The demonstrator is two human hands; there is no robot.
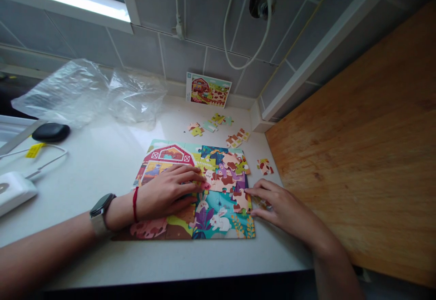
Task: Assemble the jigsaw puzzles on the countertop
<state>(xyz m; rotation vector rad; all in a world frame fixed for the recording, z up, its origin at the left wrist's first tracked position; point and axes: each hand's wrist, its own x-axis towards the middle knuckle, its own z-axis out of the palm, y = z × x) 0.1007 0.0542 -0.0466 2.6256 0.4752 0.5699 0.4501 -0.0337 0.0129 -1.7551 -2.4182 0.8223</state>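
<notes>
A farm-scene jigsaw puzzle (180, 225) lies on the white counter, with a barn at left and rabbits at lower right. My left hand (172, 188) rests flat over its middle, fingers stretched toward the cow pieces (223, 180). At the puzzle's right edge, my right hand (274, 202) has its fingertips at a brown-and-white piece (241, 201); whether it grips the piece is unclear. Something shiny, too hidden to name, shows beneath that hand. A loose piece (265, 167) lies to the right, and several others (218, 120) are scattered behind the puzzle.
A reference picture card (209, 90) leans against the tiled wall. Clear plastic bags (88, 93) lie at the back left. A black object (51, 132) and a white power strip (15, 192) sit at left. A wooden board (368, 154) stands at right.
</notes>
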